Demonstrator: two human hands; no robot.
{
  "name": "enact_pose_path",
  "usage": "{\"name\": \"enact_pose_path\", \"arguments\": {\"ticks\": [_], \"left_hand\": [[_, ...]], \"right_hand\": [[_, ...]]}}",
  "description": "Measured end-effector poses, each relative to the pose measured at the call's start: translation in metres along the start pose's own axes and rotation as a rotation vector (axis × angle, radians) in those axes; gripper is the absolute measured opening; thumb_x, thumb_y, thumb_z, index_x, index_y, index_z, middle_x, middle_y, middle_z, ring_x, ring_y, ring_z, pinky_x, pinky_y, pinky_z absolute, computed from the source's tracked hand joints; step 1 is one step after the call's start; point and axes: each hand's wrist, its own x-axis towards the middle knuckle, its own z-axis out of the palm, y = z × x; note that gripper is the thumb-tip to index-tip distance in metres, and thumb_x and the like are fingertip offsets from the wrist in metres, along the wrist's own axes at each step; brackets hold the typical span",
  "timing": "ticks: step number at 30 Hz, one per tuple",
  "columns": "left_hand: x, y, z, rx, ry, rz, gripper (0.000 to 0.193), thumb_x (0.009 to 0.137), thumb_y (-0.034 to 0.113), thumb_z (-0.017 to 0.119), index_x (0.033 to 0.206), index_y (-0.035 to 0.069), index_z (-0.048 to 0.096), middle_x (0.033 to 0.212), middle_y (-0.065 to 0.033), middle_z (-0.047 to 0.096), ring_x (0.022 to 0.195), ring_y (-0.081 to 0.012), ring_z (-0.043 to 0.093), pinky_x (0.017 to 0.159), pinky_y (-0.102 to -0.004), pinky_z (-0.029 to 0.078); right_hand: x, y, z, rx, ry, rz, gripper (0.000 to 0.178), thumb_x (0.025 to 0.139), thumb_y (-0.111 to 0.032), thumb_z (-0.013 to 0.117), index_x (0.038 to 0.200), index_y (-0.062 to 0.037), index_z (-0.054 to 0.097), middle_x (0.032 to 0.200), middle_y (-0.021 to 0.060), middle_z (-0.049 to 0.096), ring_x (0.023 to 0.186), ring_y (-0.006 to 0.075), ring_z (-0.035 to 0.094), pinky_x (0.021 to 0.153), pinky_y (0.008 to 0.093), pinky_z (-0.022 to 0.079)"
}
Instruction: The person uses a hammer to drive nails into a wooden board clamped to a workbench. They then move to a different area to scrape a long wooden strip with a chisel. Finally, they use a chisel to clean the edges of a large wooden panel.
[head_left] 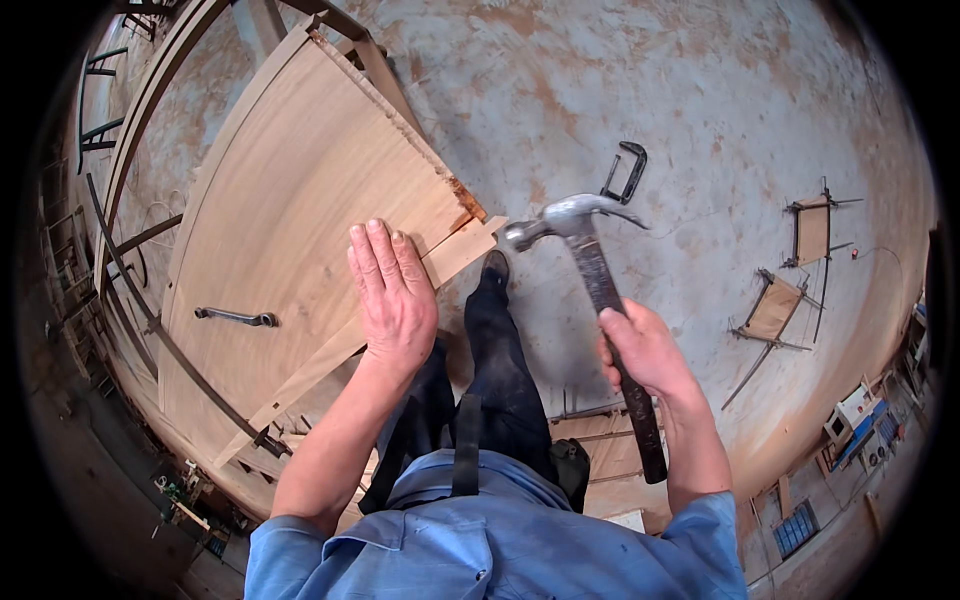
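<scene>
My left hand [392, 290] lies flat on a large pale wooden panel [290, 190], fingers stretched out near its right edge. Under the palm runs a narrow wooden rail [455, 250] along the panel's near side, its notched end sticking out past the corner. In my right hand [645, 345] is a claw hammer [600, 270], gripped around its dark, worn handle. The hammer's striking face is close to the rail's end, and I cannot tell whether they touch. Toward the panel's left part lies a wrench [236, 317]. A long bar clamp [195, 370] crosses the panel's left side.
On the grey floor ahead lies a black C-clamp [628, 172]. To the right are two small wooden panels [812, 230] held in bar clamps. Curved wooden frame parts [150, 110] stand at the far left. A wooden board stack [605, 445] is beside my legs.
</scene>
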Motion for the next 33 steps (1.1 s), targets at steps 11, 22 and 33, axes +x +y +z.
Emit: {"name": "enact_pose_path", "arguments": {"ticks": [11, 22, 33], "left_hand": [[-0.001, 0.002, 0.002, -0.001, 0.046, -0.026, 0.041, 0.086, -0.002, 0.049, 0.122, -0.019, 0.045, 0.133, -0.0399, 0.042, 0.127, -0.0560, 0.039, 0.105, -0.0587, 0.035], [-0.002, 0.002, 0.002, -0.004, 0.067, -0.033, 0.044, 0.083, -0.004, 0.049, 0.122, -0.021, 0.044, 0.132, -0.0413, 0.042, 0.126, -0.0570, 0.039, 0.105, -0.0585, 0.035], [-0.002, 0.002, 0.003, -0.013, 0.061, -0.033, 0.047, 0.081, 0.001, 0.049, 0.123, -0.021, 0.044, 0.133, -0.0415, 0.040, 0.128, -0.0568, 0.038, 0.106, -0.0586, 0.033]], "right_hand": [[0.006, 0.004, 0.004, -0.023, 0.016, -0.026, 0.027, 0.100, -0.028, 0.045, 0.087, -0.0043, 0.046, 0.061, 0.0049, 0.051, 0.041, 0.0116, 0.048, 0.037, 0.0276, 0.041], [0.005, 0.009, 0.002, 0.094, 0.043, -0.023, 0.027, 0.099, -0.028, 0.051, 0.088, -0.0045, 0.046, 0.061, 0.0041, 0.051, 0.043, 0.0112, 0.049, 0.038, 0.0263, 0.041], [0.004, 0.018, 0.018, 0.030, 0.003, -0.037, 0.029, 0.098, -0.030, 0.052, 0.090, -0.0034, 0.046, 0.062, 0.0047, 0.052, 0.045, 0.0119, 0.051, 0.038, 0.0276, 0.043]]}}
